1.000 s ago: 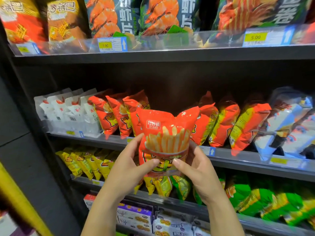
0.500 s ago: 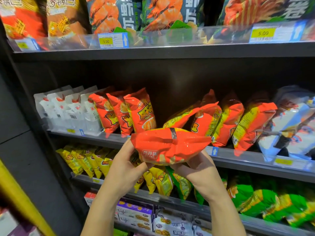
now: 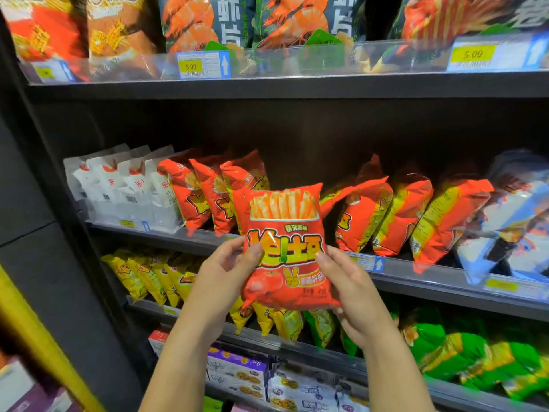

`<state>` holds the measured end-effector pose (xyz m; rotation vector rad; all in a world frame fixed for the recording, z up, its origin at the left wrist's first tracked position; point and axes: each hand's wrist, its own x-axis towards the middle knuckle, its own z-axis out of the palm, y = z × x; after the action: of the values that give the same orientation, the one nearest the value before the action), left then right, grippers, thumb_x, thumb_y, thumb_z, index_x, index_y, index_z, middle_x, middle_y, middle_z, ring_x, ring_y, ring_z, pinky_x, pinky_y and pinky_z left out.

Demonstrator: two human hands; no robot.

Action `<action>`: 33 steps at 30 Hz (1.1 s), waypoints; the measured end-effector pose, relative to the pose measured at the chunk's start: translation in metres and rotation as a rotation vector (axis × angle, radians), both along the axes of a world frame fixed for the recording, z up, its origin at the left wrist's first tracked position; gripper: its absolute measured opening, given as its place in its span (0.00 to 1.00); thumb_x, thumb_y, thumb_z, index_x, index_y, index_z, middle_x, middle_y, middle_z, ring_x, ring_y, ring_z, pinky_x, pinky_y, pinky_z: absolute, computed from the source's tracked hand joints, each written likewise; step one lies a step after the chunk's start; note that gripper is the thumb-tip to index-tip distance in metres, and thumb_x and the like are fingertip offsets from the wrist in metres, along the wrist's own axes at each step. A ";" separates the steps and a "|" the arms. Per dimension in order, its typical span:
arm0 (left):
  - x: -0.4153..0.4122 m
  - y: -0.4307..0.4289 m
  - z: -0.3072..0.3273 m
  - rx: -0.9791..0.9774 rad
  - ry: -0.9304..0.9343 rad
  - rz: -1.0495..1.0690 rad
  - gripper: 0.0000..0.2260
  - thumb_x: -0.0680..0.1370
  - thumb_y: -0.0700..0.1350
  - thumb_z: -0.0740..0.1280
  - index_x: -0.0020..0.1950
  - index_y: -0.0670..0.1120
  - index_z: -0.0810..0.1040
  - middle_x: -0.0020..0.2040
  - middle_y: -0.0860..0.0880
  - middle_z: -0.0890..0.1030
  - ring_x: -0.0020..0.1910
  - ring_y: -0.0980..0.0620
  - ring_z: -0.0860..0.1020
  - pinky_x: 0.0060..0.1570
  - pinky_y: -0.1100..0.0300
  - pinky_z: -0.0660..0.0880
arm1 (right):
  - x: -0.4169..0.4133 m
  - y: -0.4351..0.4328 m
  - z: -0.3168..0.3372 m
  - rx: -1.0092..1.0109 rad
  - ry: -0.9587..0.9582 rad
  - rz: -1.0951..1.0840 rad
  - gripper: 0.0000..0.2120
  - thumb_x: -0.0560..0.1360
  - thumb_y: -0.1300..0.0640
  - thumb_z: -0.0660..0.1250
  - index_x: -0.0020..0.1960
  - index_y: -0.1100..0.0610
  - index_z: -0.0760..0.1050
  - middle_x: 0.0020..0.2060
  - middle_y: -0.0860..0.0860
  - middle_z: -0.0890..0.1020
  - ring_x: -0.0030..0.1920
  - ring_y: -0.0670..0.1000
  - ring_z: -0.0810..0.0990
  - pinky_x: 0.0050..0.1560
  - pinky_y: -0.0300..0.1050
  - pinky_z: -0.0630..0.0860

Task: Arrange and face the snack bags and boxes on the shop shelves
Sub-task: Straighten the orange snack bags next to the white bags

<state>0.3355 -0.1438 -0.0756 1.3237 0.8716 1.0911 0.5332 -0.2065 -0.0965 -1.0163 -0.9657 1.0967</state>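
I hold a red snack bag (image 3: 286,248) printed with fries upright, its front facing me, just in front of the middle shelf (image 3: 416,281). My left hand (image 3: 228,272) grips its left edge, thumb on the front. My right hand (image 3: 353,292) grips its lower right edge, thumb on the front too. Behind it on the shelf, three matching red bags (image 3: 208,191) lean on the left and several more (image 3: 410,212) lean on the right, with a gap between them.
White bags (image 3: 118,185) fill the shelf's left end, blue-white bags (image 3: 517,221) its right. Shrimp-chip bags (image 3: 246,22) stand on the top shelf. Yellow bags (image 3: 148,278) and green bags (image 3: 463,358) sit below, cookie boxes (image 3: 237,373) lowest. A dark side panel (image 3: 44,233) bounds the left.
The red bag was upside down, was tipped flat half a second ago, and now stands upright with its front toward me. Both hands kept hold of it.
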 end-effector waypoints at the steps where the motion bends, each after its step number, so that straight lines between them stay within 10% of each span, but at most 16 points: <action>1: 0.000 0.000 0.001 -0.026 -0.017 -0.012 0.26 0.72 0.58 0.72 0.67 0.50 0.80 0.56 0.48 0.88 0.55 0.48 0.87 0.57 0.48 0.81 | 0.000 0.000 0.003 -0.027 0.050 -0.008 0.25 0.73 0.45 0.72 0.66 0.55 0.79 0.54 0.55 0.88 0.52 0.54 0.88 0.49 0.49 0.85; 6: 0.001 0.001 0.002 -0.071 -0.040 -0.038 0.22 0.75 0.58 0.69 0.65 0.47 0.82 0.45 0.48 0.89 0.45 0.49 0.87 0.54 0.49 0.80 | 0.001 0.001 0.008 -0.123 0.217 -0.004 0.15 0.79 0.48 0.68 0.60 0.55 0.83 0.53 0.59 0.88 0.48 0.55 0.89 0.58 0.56 0.79; 15: -0.001 -0.001 0.006 -0.062 -0.020 0.030 0.19 0.74 0.57 0.73 0.63 0.53 0.84 0.56 0.49 0.88 0.56 0.44 0.86 0.61 0.40 0.80 | -0.004 -0.001 0.007 -0.086 0.191 -0.042 0.17 0.79 0.47 0.68 0.64 0.54 0.81 0.54 0.57 0.88 0.55 0.58 0.87 0.66 0.64 0.77; 21: -0.002 -0.010 0.010 0.233 0.101 0.199 0.13 0.79 0.49 0.73 0.62 0.60 0.80 0.51 0.61 0.86 0.50 0.62 0.84 0.55 0.55 0.81 | -0.013 0.002 0.005 0.087 0.066 -0.151 0.27 0.73 0.46 0.73 0.71 0.50 0.76 0.61 0.52 0.86 0.60 0.53 0.85 0.62 0.58 0.81; 25: 0.002 -0.017 0.009 0.285 0.199 0.067 0.29 0.72 0.63 0.72 0.72 0.66 0.71 0.61 0.70 0.79 0.58 0.74 0.77 0.50 0.71 0.77 | -0.018 0.005 0.001 0.187 -0.037 -0.180 0.29 0.73 0.45 0.78 0.72 0.47 0.76 0.63 0.50 0.84 0.65 0.53 0.83 0.64 0.57 0.79; 33: 0.004 -0.013 0.002 0.198 0.102 0.005 0.33 0.72 0.61 0.79 0.74 0.61 0.73 0.63 0.60 0.84 0.63 0.60 0.81 0.64 0.50 0.79 | -0.017 0.001 -0.002 0.269 -0.117 -0.136 0.18 0.76 0.44 0.74 0.64 0.47 0.83 0.62 0.54 0.84 0.64 0.56 0.82 0.58 0.54 0.80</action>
<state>0.3391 -0.1573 -0.0734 1.5531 0.8594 1.1443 0.5164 -0.2052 -0.0984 -0.9175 -1.0895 0.7779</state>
